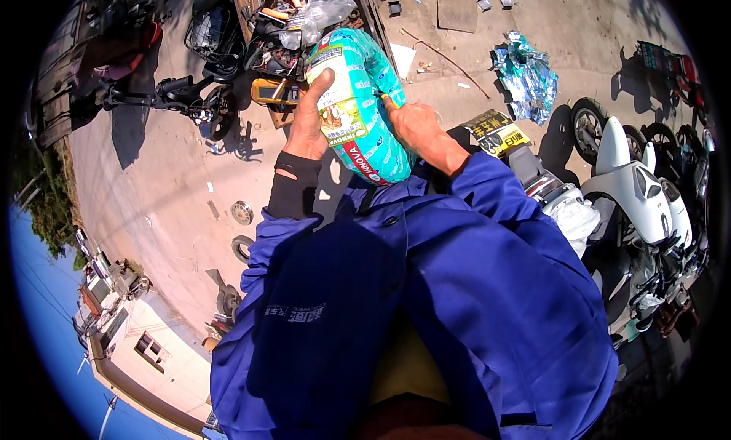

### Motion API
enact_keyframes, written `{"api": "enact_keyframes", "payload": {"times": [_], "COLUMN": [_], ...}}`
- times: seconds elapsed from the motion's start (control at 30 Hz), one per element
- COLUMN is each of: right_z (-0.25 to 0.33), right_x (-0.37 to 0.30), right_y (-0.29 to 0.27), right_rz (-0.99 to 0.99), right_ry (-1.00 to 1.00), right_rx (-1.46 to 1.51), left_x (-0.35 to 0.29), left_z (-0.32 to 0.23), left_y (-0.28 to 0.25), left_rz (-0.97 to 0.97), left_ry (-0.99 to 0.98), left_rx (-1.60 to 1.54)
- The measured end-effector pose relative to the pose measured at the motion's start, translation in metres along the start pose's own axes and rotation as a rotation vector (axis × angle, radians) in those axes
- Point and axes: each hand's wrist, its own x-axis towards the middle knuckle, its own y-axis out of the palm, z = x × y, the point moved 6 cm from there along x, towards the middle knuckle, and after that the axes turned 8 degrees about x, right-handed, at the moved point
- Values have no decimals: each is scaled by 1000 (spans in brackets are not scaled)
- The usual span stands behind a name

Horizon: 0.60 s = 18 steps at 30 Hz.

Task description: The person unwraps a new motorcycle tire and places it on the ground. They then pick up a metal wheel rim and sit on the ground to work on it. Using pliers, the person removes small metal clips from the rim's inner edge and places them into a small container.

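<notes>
A tire wrapped in turquoise printed plastic (373, 116) is held up in front of me, with a pale printed label (333, 97) along its left side and a red band near its lower end. My left hand (311, 116) is closed on the left edge of the tire, thumb lying over the label. On the other side, my right hand (422, 129) has its fingers bent against the turquoise wrapper, close to a small yellow patch. The fingertips of my right hand are partly hidden, and the far side of the tire is out of sight.
Beyond the tire stands a cart of jumbled tools (266, 51) with a clear plastic bag (324, 15). Crumpled blue-silver wrapping (525, 78) lies on the ground. A white scooter (632, 188) and others are parked to the right. A black motorbike (179, 93) is at left.
</notes>
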Motion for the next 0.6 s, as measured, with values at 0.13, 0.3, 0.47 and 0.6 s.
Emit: {"api": "enact_keyframes", "payload": {"times": [0.13,0.3,0.47,0.6], "right_z": [-13,-19,-27,-9], "right_x": [22,35,-6,15], "right_y": [-9,-5,15,-7], "right_rz": [-93,-205,73,18], "right_ry": [0,15,194,118], "right_rx": [50,124,188,201], "left_x": [-7,-14,-22,-26], "left_z": [14,40,40,52], "left_y": [21,3,1,-13], "left_rz": [26,45,-30,8], "left_ry": [126,386,435,406], "left_rx": [5,212,125,113]}}
